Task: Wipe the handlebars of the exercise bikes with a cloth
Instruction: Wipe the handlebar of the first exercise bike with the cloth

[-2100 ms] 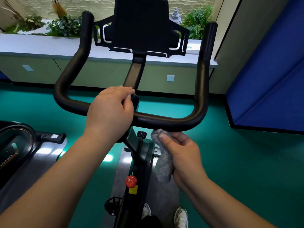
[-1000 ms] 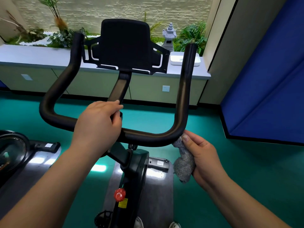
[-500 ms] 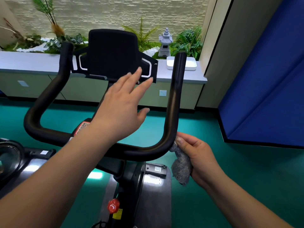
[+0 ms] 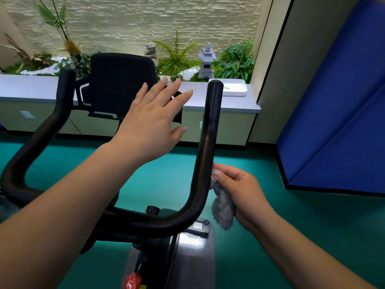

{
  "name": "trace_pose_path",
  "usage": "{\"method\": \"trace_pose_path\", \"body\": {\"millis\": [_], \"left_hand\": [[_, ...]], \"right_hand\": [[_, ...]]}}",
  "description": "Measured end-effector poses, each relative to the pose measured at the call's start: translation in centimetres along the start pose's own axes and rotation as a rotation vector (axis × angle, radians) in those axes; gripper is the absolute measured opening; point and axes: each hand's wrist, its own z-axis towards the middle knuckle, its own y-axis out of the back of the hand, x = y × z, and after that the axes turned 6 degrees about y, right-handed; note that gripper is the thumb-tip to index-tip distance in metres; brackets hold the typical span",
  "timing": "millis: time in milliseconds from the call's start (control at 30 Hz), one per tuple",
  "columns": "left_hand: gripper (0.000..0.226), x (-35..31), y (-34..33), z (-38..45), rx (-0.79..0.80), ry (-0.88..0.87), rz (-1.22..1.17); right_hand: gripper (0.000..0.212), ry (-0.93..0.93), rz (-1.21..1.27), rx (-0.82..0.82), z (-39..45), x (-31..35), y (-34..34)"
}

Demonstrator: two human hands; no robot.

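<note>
Red knob (image 4: 132, 280), bike frame, lower edge. Right hand (image 4: 242, 195): fingers clenched round grey cloth (image 4: 222, 205), cloth touching outer side of black handlebar (image 4: 205, 147) at right upright's lower bend. Left hand (image 4: 153, 122): fingers spread wide, empty, raised before black console (image 4: 116, 84). White tray (image 4: 237, 89), ledge's right end; stone lantern (image 4: 206, 61) behind.

We see a teal floor (image 4: 312, 236), a long grey ledge (image 4: 31, 88) before a pale stone-brick wall (image 4: 145, 19), ferns (image 4: 177, 57) and a small stone lantern (image 4: 206, 61) behind it, and blue panels (image 4: 343, 101) at right.
</note>
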Motion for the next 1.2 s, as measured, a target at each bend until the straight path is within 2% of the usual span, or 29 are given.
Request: {"method": "trace_pose_path", "body": {"millis": [367, 667, 967, 1200], "left_hand": [[0.062, -0.1, -0.6, 2.4, -0.011, -0.061, -0.026], [0.062, 0.0, -1.3, 2.4, -0.043, -0.054, -0.131], [0.066, -0.1, -1.4, 2.7, 0.005, -0.035, -0.158], [0.067, -0.3, -1.7, 2.7, -0.011, -0.021, -0.170]], "right_hand": [[0.018, 0.016, -0.016, -0.028, 4.6, 1.3, 0.4], [0.024, 0.119, -0.135, -0.122, 9.3, 4.5, 0.2], [0.017, 0.283, -0.228, -0.150, 13.8, 9.0, -0.9], [0.019, 0.325, -0.287, -0.184, 12.5, 8.4, -1.1]]}}
